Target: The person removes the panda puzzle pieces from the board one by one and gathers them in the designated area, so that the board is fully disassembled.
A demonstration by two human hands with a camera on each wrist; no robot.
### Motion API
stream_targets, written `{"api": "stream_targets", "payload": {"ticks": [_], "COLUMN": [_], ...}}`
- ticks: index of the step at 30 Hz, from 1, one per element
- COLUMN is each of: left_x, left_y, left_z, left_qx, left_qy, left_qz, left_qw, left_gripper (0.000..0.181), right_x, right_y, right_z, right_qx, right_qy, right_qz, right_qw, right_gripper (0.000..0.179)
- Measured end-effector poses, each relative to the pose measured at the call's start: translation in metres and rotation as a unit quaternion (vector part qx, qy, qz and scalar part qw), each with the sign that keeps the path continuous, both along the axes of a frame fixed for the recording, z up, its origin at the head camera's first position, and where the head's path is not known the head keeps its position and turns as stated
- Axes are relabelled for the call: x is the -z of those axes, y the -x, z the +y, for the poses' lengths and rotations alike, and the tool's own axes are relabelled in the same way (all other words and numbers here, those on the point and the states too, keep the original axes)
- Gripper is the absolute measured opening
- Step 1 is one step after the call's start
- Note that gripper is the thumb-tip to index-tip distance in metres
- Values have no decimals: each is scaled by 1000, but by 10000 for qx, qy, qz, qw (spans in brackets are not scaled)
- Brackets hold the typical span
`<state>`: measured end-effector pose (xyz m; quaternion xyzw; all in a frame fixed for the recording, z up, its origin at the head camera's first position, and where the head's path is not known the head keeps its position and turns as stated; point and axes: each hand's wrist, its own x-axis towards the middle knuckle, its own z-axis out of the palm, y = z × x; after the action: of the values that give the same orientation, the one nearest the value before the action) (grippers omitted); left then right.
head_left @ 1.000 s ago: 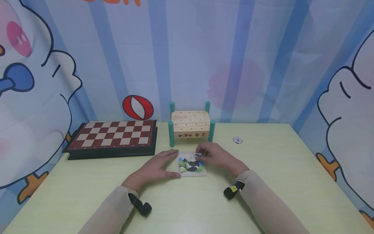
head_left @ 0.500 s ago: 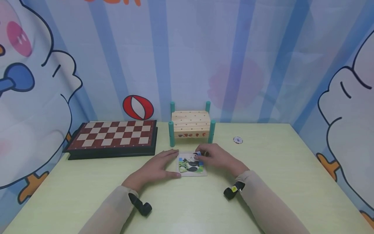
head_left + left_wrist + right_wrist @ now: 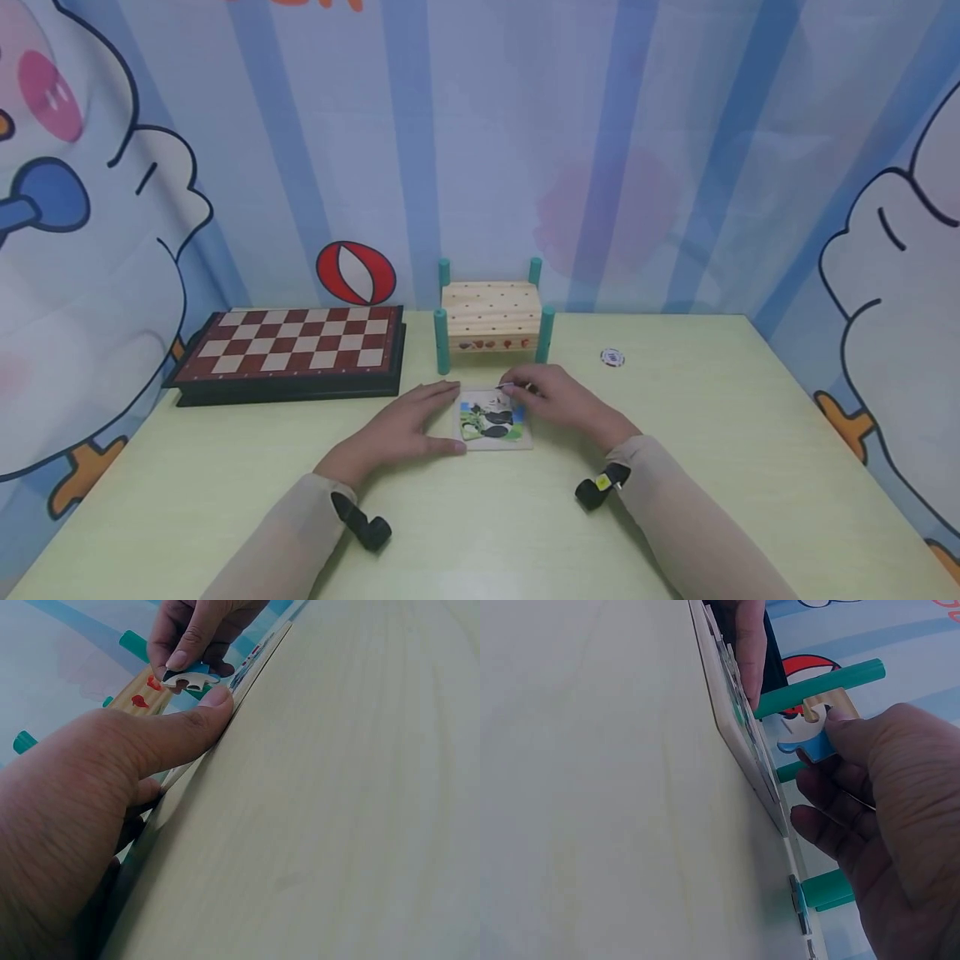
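A panda jigsaw puzzle (image 3: 489,418) sits in a pale wooden tray (image 3: 495,445) on the table. My left hand (image 3: 393,435) rests at the tray's left side, its thumb at the near left corner and its fingers toward the far left corner. At the far right corner, my right hand (image 3: 558,400) pinches a loose puzzle piece (image 3: 807,736) between thumb and fingertips. Blue, white and black show on that piece, and it is held tilted above the tray. From the left wrist, the left thumb (image 3: 191,724) touches the tray's edge.
Behind the tray stands a small wooden peg stand (image 3: 491,308) with green legs. A chessboard case (image 3: 292,350) lies at the back left. To the right is a round poker chip (image 3: 612,357). A striped cartoon backdrop (image 3: 480,150) hangs behind the table.
My right hand has tilted the puzzle piece, so its blue face no longer shows from the head and it appears nearly edge-on. The left hand and the tray stay in place.
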<state>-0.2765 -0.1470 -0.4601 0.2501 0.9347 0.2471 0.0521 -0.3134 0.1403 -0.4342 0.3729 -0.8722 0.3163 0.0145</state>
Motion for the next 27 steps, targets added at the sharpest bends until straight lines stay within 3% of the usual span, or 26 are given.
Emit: {"api": "stream_targets", "payload": {"ticks": [19, 27], "left_x": [0, 0], "left_y": [1, -1], "left_z": [0, 0], "left_qx": [-1, -6], "left_qy": [5, 4], "left_qz": [-4, -14], "left_qw": [10000, 10000], "left_gripper": [96, 95], "right_x": [-2, 1], "right_y": [4, 6], "right_z": [8, 13], "right_qx": [245, 336], "right_qy": [165, 296], "right_qz": [-182, -47], "right_qw": [9994, 9990], "right_gripper": [15, 13]}}
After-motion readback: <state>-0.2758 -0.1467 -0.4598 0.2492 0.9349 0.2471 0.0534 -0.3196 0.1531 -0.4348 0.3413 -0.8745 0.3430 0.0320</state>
